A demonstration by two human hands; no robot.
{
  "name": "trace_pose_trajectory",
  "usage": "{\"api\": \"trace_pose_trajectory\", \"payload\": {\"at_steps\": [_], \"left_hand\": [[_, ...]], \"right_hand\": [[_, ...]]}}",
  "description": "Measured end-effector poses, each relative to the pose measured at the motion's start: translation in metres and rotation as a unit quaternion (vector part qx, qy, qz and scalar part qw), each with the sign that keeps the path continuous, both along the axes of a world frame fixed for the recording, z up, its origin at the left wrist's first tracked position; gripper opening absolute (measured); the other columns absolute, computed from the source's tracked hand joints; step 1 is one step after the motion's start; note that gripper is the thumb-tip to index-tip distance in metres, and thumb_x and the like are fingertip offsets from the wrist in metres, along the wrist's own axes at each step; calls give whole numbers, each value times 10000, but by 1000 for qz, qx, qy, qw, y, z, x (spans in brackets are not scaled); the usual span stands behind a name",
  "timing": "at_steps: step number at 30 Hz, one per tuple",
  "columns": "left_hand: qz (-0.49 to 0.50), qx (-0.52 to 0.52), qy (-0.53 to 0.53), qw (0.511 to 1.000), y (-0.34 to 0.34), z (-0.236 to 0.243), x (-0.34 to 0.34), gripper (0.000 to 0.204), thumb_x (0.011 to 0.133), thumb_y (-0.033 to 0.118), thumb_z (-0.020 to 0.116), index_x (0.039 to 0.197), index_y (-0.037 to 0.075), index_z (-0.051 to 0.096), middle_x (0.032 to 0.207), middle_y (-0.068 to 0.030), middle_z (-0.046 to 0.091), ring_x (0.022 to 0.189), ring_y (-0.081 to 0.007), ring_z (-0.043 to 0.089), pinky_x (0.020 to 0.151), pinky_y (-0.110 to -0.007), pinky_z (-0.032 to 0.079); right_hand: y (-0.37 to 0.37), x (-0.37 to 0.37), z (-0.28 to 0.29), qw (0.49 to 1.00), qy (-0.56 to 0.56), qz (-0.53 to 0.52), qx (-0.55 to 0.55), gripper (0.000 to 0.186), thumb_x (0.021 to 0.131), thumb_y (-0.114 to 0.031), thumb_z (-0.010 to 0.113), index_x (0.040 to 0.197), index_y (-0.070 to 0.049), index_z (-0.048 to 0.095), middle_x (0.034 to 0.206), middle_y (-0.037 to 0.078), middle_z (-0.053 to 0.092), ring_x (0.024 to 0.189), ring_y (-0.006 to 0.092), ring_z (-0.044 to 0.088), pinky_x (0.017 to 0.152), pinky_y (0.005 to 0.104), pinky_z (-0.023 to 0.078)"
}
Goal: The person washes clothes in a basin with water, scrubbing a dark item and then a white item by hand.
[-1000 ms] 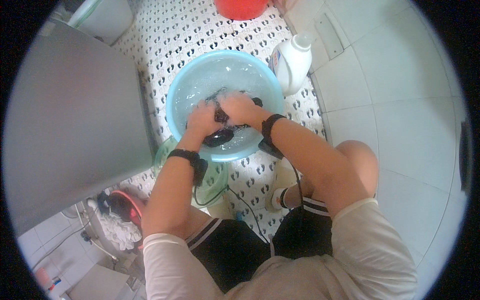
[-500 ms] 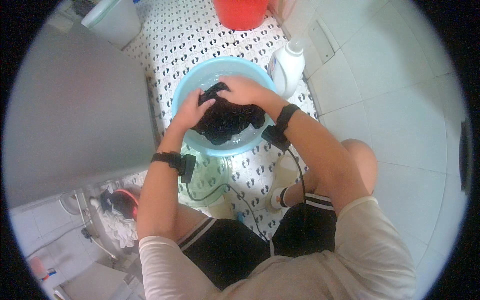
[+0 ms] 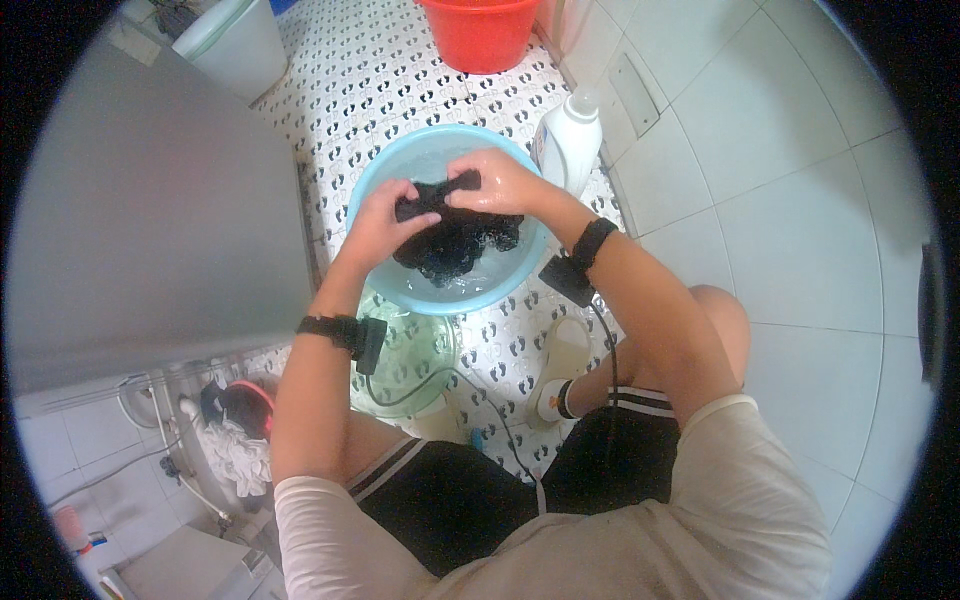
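A wet black cloth (image 3: pixel 450 245), perhaps a garment, hangs bunched in a light blue basin (image 3: pixel 365 262) of water. My left hand (image 3: pixel 385 222) pinches its upper left part between thumb and fingers. At the upper right of the bunch, my right hand (image 3: pixel 500 185) grips a raised fold, thumb below and fingers over it. The fold is stretched between both hands above the water, while the lower part lies in it. What kind of garment it is cannot be made out.
A white jug-shaped bottle (image 3: pixel 572 145) stands right of the basin by the tiled wall (image 3: pixel 790 240). Beyond is a red bucket (image 3: pixel 482 38), with a white bin (image 3: pixel 235 50) at far left. A pale green translucent basin (image 3: pixel 405 365) sits nearer me, beside a grey panel (image 3: pixel 180 230).
Both hands have drawn the cloth's top edge up into a narrow fold between them. My right hand has turned and moved slightly to the right; less cloth spreads beneath it.
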State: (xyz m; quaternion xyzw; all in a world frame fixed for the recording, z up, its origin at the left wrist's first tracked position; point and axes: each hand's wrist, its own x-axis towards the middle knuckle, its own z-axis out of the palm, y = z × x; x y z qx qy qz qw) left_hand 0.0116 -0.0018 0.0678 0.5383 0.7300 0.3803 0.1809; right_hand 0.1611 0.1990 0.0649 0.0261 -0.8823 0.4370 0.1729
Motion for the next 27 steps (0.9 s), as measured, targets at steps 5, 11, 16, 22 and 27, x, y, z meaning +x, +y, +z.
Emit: {"api": "trace_pose_trajectory", "payload": {"at_steps": [5,11,16,22,27], "left_hand": [[-61,-87,41,994,-10,-29,3,476,766,382,861,1005,62,602,929,-137,629,834,-305,627,769,-401,509],[-60,-219,-62,972,-16,-39,2,548,756,389,869,1116,93,581,850,-106,626,765,-253,617,721,-383,505],[-1,-179,144,973,-14,-58,13,1003,648,532,912,1458,154,457,1259,-260,567,1115,-398,599,940,-469,503],[-16,-296,58,953,-14,-90,12,1390,511,623,920,1625,328,141,1544,-356,284,1373,-578,383,1135,-548,373],[-6,-302,53,952,-3,-101,22,1335,524,474,941,1609,248,197,1393,-363,432,1271,-572,486,1061,-565,446]], "right_hand": [[-8,11,-37,981,-153,-30,-113,414,879,-385,759,746,-4,671,649,120,611,618,223,556,649,361,466],[-11,21,-54,974,-219,18,56,443,785,-404,827,1053,-81,687,1004,180,664,970,348,618,800,441,493],[-13,30,-77,948,-246,-73,190,1170,538,-544,920,1534,-265,374,1516,284,329,1320,531,390,1017,661,409],[-34,19,-80,935,-286,-68,196,1340,476,-407,966,1597,-351,234,1588,299,252,1370,592,318,1014,697,409],[-40,15,-86,933,-284,-65,212,1089,532,-271,918,1499,-271,417,1338,242,470,1212,504,495,933,600,518]]}}
